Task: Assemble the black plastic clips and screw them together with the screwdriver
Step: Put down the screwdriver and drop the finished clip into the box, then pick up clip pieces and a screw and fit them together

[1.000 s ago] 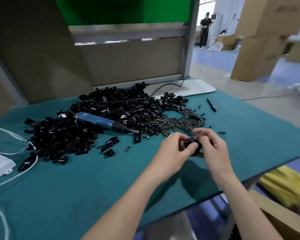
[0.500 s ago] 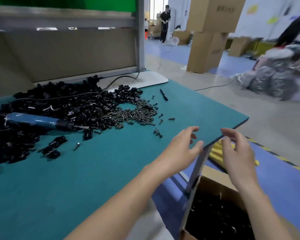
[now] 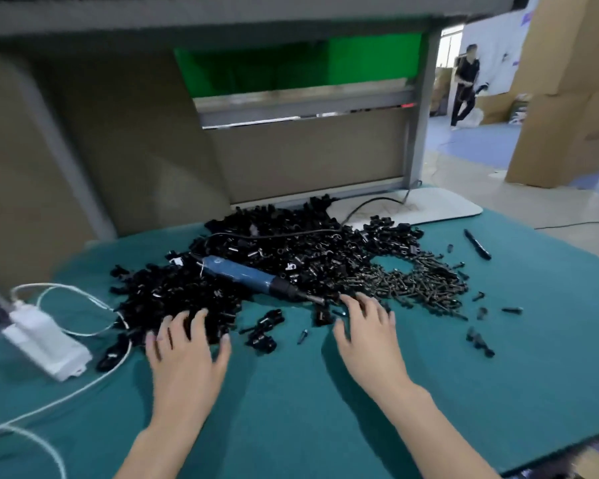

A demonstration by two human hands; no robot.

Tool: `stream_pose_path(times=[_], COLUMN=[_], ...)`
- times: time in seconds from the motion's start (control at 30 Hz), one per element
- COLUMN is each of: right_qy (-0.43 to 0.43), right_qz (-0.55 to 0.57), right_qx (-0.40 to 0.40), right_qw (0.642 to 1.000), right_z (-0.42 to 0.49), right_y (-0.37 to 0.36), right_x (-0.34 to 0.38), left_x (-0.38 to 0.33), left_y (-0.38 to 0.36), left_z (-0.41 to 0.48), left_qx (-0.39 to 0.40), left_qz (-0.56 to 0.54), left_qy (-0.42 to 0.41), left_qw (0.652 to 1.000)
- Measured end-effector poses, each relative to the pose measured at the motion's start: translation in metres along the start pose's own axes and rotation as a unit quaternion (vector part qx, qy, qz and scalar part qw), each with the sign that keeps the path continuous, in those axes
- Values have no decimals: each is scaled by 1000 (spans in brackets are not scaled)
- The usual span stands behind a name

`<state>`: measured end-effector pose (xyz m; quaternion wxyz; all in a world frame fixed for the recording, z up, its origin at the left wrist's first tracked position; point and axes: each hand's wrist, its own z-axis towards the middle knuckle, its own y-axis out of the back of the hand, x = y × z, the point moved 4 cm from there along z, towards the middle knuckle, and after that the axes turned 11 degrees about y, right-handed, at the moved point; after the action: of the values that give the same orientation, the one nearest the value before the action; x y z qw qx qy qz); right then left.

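Observation:
A big heap of black plastic clips [image 3: 274, 257] lies across the middle of the green mat [image 3: 291, 392]. A blue electric screwdriver [image 3: 246, 274] rests on the heap, tip pointing right. A pile of dark screws [image 3: 419, 281] spreads to the right of it. My left hand [image 3: 187, 354] reaches with spread fingers onto the near edge of the heap's left part. My right hand [image 3: 367, 333] reaches with spread fingers toward loose clips [image 3: 322, 316] just below the screwdriver tip. Neither hand holds anything. A few assembled clips [image 3: 263, 330] lie between the hands.
A white power adapter [image 3: 45, 344] with white cables sits on the mat at the left. A black pen-like tool [image 3: 478, 243] lies at the far right. Stray screws [image 3: 478, 340] dot the mat's right side. A grey frame post [image 3: 419, 108] stands behind; cardboard boxes [image 3: 567, 98] and a person [image 3: 464, 84] are beyond.
One second ago both hands held a black clip together. Half a second ago they hung open over a box beside the table. Now they are back over the mat, reaching at the heap.

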<state>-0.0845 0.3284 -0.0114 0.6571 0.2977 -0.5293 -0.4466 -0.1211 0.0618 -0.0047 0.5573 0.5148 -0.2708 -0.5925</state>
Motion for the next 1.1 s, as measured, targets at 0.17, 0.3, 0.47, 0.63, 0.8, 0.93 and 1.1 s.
stream_pose_path(times=[0.17, 0.3, 0.47, 0.63, 0.8, 0.93, 1.1], right_qy=[-29, -35, -17, -18, -16, -24, -32], right_qz=[-27, -47, -60, -11, 113, 265, 510], right_qx=[5, 26, -22, -54, -138, -216, -199], right_qw=[999, 998, 998, 998, 984, 939, 836], right_z=[47, 71, 76, 76, 75, 72, 71], right_y=[-21, -24, -21, -17, -10, 1, 3], right_x=[-1, -11, -17, -18, -17, -10, -1], left_x=[24, 17, 18, 16, 16, 15, 11], left_y=[-18, -20, -22, -15, -17, -12, -6], left_z=[31, 51, 63, 59, 60, 57, 55], left_qx=[95, 59, 24, -26, -13, -24, -27], left_qz=[-3, -7, -39, -95, -152, -250, -309], left_qy=[88, 79, 69, 42, 46, 34, 2], left_qw=[992, 995, 997, 994, 987, 967, 951])
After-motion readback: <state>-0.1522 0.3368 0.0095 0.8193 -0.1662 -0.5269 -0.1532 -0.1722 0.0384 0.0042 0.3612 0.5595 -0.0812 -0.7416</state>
